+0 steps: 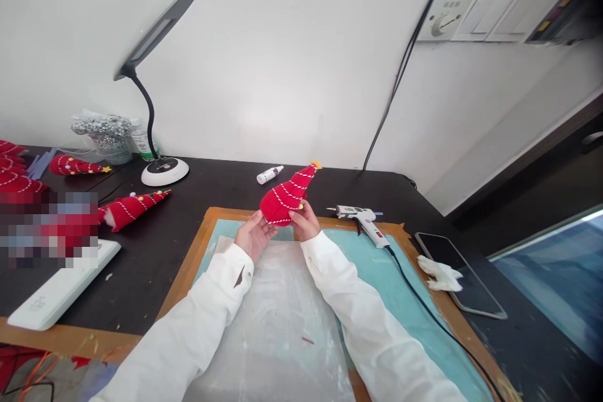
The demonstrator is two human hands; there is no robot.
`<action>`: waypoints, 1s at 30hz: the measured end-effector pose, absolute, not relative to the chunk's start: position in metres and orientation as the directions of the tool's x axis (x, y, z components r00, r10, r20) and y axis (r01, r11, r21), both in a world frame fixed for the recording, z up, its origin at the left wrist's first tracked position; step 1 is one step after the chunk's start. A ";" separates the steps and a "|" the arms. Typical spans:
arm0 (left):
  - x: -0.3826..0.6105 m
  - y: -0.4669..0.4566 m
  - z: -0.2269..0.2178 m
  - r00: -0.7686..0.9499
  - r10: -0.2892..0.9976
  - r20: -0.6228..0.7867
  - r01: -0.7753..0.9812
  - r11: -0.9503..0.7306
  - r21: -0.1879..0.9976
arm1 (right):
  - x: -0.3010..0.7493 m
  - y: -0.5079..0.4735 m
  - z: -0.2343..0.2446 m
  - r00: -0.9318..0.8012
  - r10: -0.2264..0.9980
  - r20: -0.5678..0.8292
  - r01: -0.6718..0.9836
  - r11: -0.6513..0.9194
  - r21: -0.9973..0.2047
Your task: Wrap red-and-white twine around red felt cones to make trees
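A red felt cone tree [287,196] with white zigzag trim and a yellow star tip is held up over the far edge of the teal cutting mat [372,270]. My left hand [254,233] grips its wide base from the left, fingers curled under it. My right hand [306,220] pinches the base from the right. The tree tilts with its tip pointing up and to the right. Both arms wear white sleeves. A clear plastic sheet [277,301] lies on the mat under my forearms.
A white glue gun [365,220] with a black cord lies right of my hands. A phone [459,273] with a white tissue [440,275] sits further right. A small white bottle [269,174], desk lamp [162,166], more red trees [134,207] and a white box [61,289] stand left.
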State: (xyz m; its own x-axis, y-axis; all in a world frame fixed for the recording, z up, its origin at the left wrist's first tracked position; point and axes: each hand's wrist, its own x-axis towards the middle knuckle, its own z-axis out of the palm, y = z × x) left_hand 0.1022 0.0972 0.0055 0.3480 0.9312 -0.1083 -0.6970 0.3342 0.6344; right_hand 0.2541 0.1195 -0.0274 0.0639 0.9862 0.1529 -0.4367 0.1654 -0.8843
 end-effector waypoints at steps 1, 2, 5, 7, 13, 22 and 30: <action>0.102 0.097 0.006 0.347 0.933 -0.099 -0.705 0.329 0.628 | 0.253 0.119 -0.027 0.084 0.983 0.163 -0.438 0.183 -0.880; 0.101 0.097 0.006 0.341 0.936 -0.088 -0.712 0.318 0.625 | 0.251 0.117 -0.026 0.106 0.980 0.170 -0.440 0.199 -0.876; 0.100 0.097 0.008 0.300 0.952 -0.067 -0.715 0.271 0.644 | 0.247 0.115 -0.026 0.168 0.971 0.168 -0.461 0.228 -0.858; 0.102 0.097 0.007 0.258 0.963 -0.073 -0.705 0.239 0.668 | 0.246 0.115 -0.026 0.198 0.967 0.162 -0.474 0.239 -0.848; 0.107 0.099 0.003 0.173 0.980 -0.097 -0.606 0.183 0.774 | 0.247 0.114 -0.025 0.220 0.953 0.211 -0.487 0.294 -0.823; 0.109 0.099 0.000 0.171 0.981 -0.096 -0.521 0.172 0.836 | 0.240 0.112 -0.024 0.228 0.943 0.242 -0.472 0.324 -0.820; 0.108 0.097 0.002 0.229 0.970 -0.083 -0.504 0.191 0.843 | 0.245 0.113 -0.018 0.295 0.949 0.114 -0.498 0.254 -0.829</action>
State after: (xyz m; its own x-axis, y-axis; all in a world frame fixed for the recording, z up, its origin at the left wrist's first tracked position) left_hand 0.1075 0.0967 0.0015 0.2286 0.9700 -0.0828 -0.5035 0.1906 0.8427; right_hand 0.2446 0.1127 -0.0184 0.2946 0.9488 0.1138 -0.4977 0.2540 -0.8293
